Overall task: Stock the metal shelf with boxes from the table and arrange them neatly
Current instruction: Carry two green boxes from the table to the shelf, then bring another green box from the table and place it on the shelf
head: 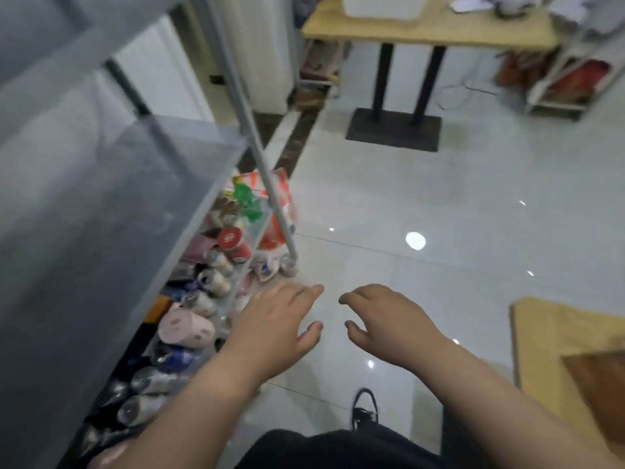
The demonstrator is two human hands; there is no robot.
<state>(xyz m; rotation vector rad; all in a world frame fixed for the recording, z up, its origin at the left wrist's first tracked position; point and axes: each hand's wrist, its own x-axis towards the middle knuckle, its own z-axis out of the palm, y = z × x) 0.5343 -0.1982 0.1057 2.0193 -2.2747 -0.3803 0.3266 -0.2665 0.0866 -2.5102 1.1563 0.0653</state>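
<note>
The grey metal shelf (111,198) fills the left side, its upper boards bare. Its lower level holds several cans, cups and packets (216,265). My left hand (280,319) and my right hand (385,316) hover side by side above the floor, just right of the shelf, fingers spread and holding nothing. At the lower right edge is the corner of a wooden table (554,346) with a brown box (598,384) on it, only partly in view. The picture is blurred by motion.
Glossy white tiled floor (439,204) lies ahead. A second wooden table (429,32) on black legs stands at the back, with a white container on top. A white rack (571,79) with red items is at the far right. My shoe (363,406) shows below.
</note>
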